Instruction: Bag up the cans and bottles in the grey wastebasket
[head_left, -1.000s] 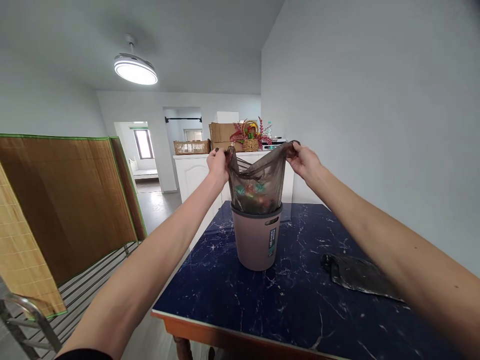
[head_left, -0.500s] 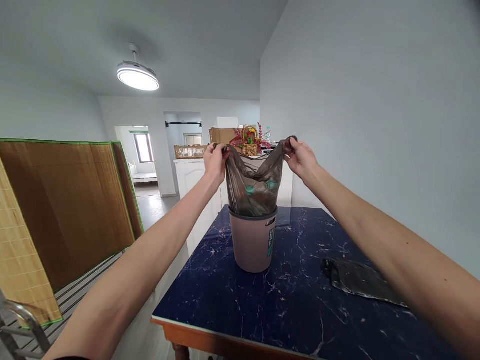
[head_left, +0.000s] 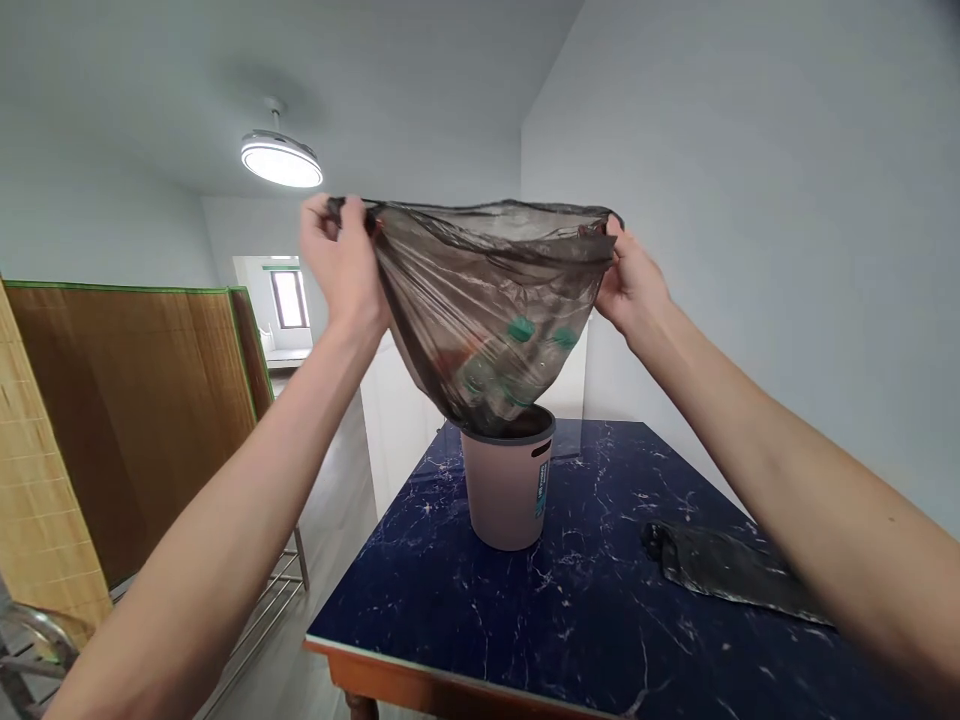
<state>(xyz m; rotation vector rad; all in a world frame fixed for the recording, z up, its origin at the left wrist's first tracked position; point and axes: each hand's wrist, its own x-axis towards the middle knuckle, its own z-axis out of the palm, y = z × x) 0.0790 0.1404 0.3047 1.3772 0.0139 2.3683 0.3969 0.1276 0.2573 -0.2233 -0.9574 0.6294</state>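
Note:
A thin dark see-through garbage bag (head_left: 480,290) hangs stretched between my hands. My left hand (head_left: 345,255) is closed on its left top edge, and my right hand (head_left: 630,270) grips the right top edge. Inside the bag show plastic bottles with green caps (head_left: 521,329) and something reddish, blurred by the film. Below stands a pinkish-beige trash can (head_left: 504,495) with a grey rim, upright on the table. The bag's bottom is at the can's rim, its lowest part overlapping the far left of the opening; whether it touches is unclear.
The blue marble-patterned table (head_left: 600,620) has wooden edges. A folded black plastic bag (head_left: 735,570) lies on its right side, partly behind my right forearm. Brown bamboo mats (head_left: 135,420) hang over a metal rack (head_left: 277,600) at left. A white cabinet (head_left: 401,420) stands behind.
Both hands have risen and spread apart, the left one farther. The garbage bag has come up out of the trash can and is stretched wider. The can stays in place.

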